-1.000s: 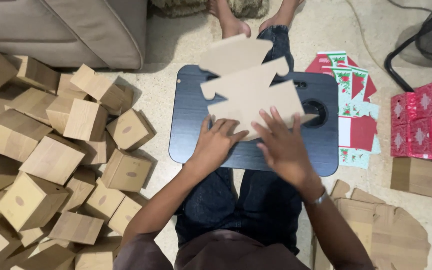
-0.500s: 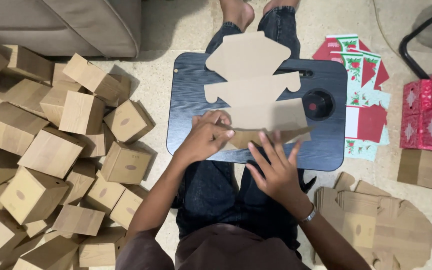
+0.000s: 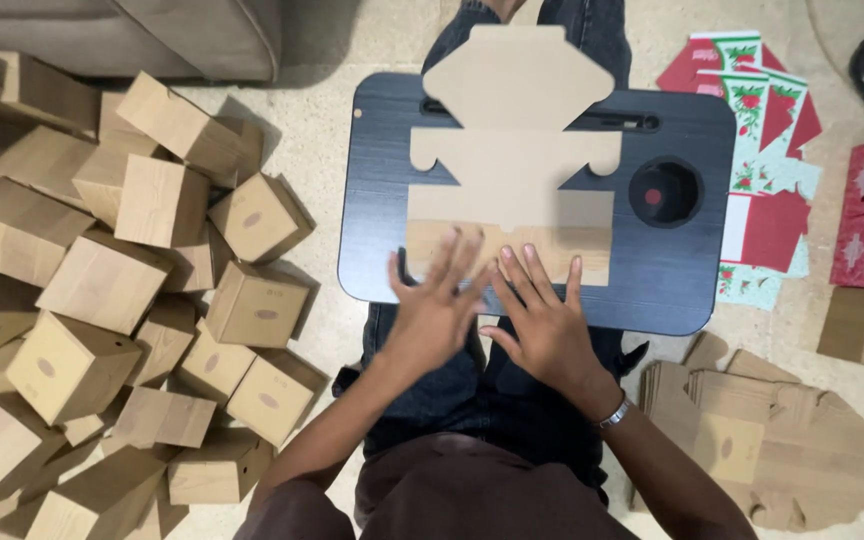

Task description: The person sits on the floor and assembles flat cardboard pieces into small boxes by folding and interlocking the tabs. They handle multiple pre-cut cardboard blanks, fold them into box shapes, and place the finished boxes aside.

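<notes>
- Our left hand (image 3: pixel 439 310) and our right hand (image 3: pixel 544 322) lie side by side, fingers spread wide and flat; they grip nothing and only press on the near edge of the flat brown die-cut cardboard box blank (image 3: pixel 512 180).
- The blank lies unfolded on the dark blue lap tabletop (image 3: pixel 682 280) across our legs, and its far flap reaches over the far edge.
- We judge the blank to be light, thin and rather stiff, bending easily only along its creases; it may slide on the smooth tabletop, so it is best held at a flap edge near a crease.
- A pile of folded brown cardboard boxes (image 3: pixel 102 300) is at our left, flat brown blanks (image 3: pixel 772 440) at our right.
</notes>
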